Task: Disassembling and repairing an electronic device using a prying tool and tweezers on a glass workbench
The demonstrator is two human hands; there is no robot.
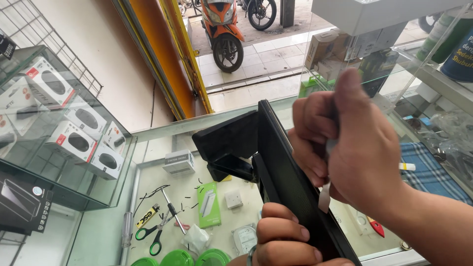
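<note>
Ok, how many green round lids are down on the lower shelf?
3, in a row along the bottom edge: left lid, middle lid, right lid. All are cut off by the frame, so more may be hidden.

Bright daylight from the open doorway (256, 54), reflections on glass cases (59, 162), right hand (345, 148) motion-blurred, mild wide-angle edge bending

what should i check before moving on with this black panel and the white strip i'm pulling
1. Left hand grips the black panel's lower edge: ok.
2. Right hand pinches the white strip: ok.
3. Strip fully free of the panel: cannot tell, hand blurred.
4. Panel held clear of the glass counter: ok.
5. Black bracket attached at the panel's back: ok.
6. Scissors within reach in the case below the glass: not ok.
</note>
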